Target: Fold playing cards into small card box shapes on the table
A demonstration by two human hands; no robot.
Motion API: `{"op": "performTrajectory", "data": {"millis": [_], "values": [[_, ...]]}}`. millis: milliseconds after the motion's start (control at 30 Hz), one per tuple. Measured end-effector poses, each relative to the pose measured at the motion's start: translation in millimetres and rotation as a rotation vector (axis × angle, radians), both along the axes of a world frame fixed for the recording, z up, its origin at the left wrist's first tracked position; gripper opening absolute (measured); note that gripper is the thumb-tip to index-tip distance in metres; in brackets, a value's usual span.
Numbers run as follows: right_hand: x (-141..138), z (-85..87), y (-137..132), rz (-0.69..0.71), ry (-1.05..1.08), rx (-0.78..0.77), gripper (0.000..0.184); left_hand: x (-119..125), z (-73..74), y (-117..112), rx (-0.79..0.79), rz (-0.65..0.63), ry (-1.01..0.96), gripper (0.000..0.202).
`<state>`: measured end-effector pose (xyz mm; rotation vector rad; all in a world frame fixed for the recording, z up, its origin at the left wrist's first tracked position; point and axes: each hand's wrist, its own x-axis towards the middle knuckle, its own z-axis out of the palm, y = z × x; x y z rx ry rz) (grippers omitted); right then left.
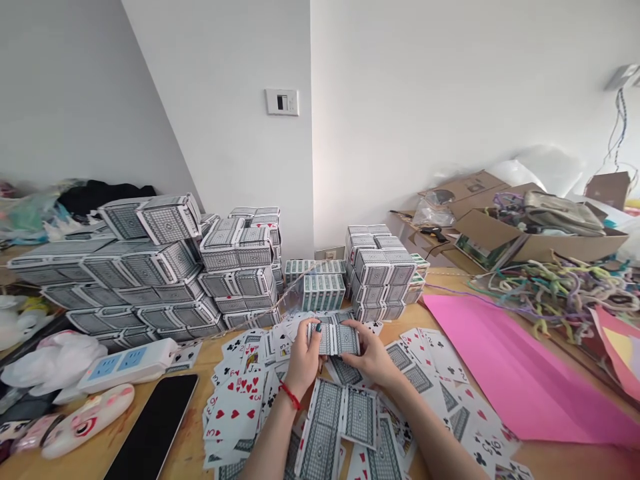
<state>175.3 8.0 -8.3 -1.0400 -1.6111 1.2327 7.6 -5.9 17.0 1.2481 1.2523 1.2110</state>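
My left hand (307, 350) and my right hand (371, 353) grip the two ends of a block made of playing cards (334, 339), its patterned grey backs facing up. Both thumbs lie along the near side, and the fingers behind it are partly hidden. Below my wrists rests a flat piece of joined playing cards (320, 427), backs up. Loose playing cards (240, 400) are spread around it, some face up, some face down. More loose cards (435, 360) lie to the right of my right forearm.
Stacked card blocks (145, 267) rise at the left, with another stack (380, 267) behind my hands. Green card packs (323, 290) stand between. A black phone (155, 427), power strip (127, 365) and pink sheet (515, 380) flank the cards. Pipe cleaners (555, 293) tangle beside a cardboard box (550, 243).
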Motion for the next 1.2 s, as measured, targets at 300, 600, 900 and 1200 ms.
{"op": "performTrajectory", "data": {"millis": [300, 600, 900, 1200], "values": [[-6, 3.1, -4, 0.022, 0.017, -0.007, 0.051, 1, -13.1, 2, -0.008, 0.114, 0.004, 0.030], [-5, 4.1, -6, 0.013, 0.016, 0.016, 0.049, 3, -14.8, 4, -0.042, 0.078, -0.060, 0.030], [-11, 4.1, -8, 0.000, -0.005, 0.005, 0.049, 0, -12.0, 1, -0.077, 0.069, -0.075, 0.033], [-15, 7.2, -6, -0.030, 0.103, 0.048, 0.054, 0, -7.2, 3, 0.004, 0.143, -0.075, 0.036]]}}
